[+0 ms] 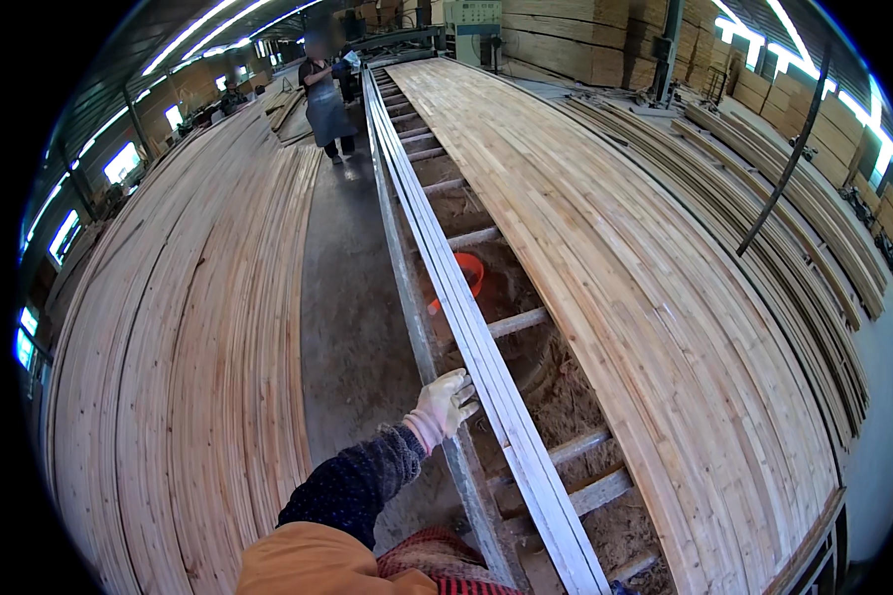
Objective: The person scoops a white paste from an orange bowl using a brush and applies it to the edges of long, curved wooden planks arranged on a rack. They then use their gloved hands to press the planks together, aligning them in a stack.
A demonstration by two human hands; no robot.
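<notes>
My left hand, in a pale work glove, reaches out from a dark knitted sleeve. Its fingers are apart and slightly bent, up against the left edge of some long, narrow, whitish strips. It does not wrap round them. The strips lie side by side, lengthwise along a metal rack with crossbars, and run away to the far end. My right hand is not visible; only a small dark blue patch shows at the lower edge by the strips' near end.
A wide panel of joined wood strips lies right of the rack; more long boards lie on the left. An orange-red basin sits beneath the rack. A person in an apron stands far ahead by the aisle. A pole leans at right.
</notes>
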